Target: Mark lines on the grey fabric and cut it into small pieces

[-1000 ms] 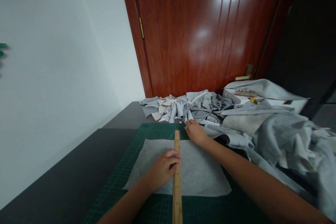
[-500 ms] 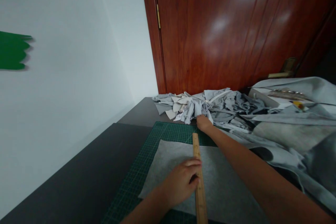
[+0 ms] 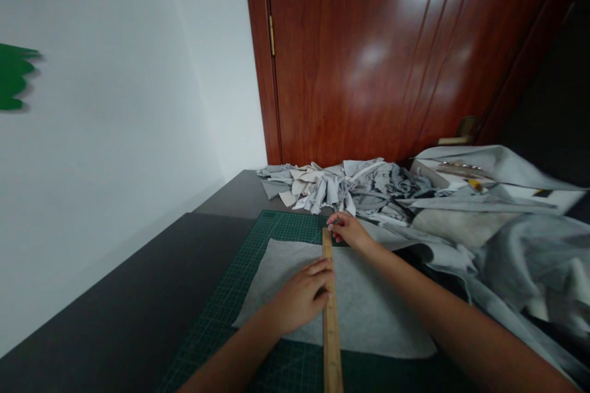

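A long wooden ruler (image 3: 330, 313) lies lengthwise across a grey fabric piece (image 3: 378, 301) on a green cutting mat (image 3: 288, 219). My left hand (image 3: 302, 295) presses on the ruler around its middle, fingertips over the left edge and thumb lower down. At the ruler's far end is my right hand (image 3: 346, 229), thumb and fingers pinched together just above the mat. Whatever sits in that pinch is too small to name. The fabric shows on both sides of the ruler, its far edge a little short of the ruler's tip.
Behind the mat, a heap of grey and cream fabric scraps (image 3: 325, 190) lies against the brown door (image 3: 341, 73). Larger grey fabric sheets (image 3: 465, 227) and a white box (image 3: 428, 172) crowd the right side. A dark tabletop (image 3: 152, 295) runs along the white wall (image 3: 115, 135).
My right hand has come back from the scrap heap to the ruler's far end. My left hand stays on the ruler. The view has shifted slightly to the right.
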Demonstrator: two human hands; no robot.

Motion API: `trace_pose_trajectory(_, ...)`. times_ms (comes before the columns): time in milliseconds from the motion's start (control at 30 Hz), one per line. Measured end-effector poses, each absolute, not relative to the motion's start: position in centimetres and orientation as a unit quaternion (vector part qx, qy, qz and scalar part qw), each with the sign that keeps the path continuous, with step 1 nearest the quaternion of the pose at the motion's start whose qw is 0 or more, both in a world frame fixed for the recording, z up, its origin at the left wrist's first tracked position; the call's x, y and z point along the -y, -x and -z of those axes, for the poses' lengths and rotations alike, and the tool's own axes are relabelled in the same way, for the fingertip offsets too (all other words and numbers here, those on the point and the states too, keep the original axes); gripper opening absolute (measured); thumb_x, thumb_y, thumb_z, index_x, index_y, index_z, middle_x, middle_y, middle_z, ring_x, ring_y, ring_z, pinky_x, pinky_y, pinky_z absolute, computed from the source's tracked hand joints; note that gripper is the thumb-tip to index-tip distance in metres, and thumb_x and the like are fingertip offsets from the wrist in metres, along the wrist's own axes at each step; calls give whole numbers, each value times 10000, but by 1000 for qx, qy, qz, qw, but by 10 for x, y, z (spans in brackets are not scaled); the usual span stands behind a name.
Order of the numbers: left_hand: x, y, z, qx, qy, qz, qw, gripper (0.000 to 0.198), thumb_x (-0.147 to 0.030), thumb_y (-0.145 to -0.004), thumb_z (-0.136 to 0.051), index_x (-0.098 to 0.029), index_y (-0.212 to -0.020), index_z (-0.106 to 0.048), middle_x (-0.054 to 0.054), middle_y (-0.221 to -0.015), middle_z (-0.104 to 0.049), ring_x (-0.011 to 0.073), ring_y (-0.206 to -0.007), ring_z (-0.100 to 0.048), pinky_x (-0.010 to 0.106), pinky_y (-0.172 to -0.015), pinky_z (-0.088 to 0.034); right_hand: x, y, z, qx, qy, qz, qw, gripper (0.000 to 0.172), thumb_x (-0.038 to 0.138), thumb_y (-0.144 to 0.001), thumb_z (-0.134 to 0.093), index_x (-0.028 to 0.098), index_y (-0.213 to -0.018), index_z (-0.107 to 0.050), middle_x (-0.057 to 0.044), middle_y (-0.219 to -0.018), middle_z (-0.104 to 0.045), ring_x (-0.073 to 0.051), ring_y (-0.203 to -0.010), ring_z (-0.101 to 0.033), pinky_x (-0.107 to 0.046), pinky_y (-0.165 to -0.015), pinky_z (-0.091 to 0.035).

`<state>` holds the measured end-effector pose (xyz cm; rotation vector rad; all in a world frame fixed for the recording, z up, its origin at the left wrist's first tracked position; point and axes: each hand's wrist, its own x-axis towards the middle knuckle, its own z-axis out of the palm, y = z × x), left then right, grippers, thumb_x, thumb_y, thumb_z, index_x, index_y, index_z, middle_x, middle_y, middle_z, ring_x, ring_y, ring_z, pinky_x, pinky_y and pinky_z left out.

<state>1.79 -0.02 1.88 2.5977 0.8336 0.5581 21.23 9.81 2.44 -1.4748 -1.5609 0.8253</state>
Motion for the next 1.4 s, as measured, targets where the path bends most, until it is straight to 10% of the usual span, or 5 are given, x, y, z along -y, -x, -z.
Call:
trace_pose_trajectory(567,3,-21,-10,-308,-930,-173,102,471,-306,-859,-612,-177,-1303,-523,123,-1439,-437,268,-1331,-387,442,-1114,-331,-32,-211,11,576,597,-256,496,139,192,-777,-507,164,-845,-624,-25,-729,-655,-154,-602,-595,-263,-613,-482)
trace_pose_trajectory(1400,6,-21,-13,-334,-927,-136,103,578,-352,-880,-557,-146,-1397,-402,148,-1493,-365,259,-1379,-330,450,-1150,-253,-54,-204,-8,615,708,-149,314,185,162,-805,-564,140,-881,-732,-101,-923,-735,-201,-897,-667,-232,-747,-430)
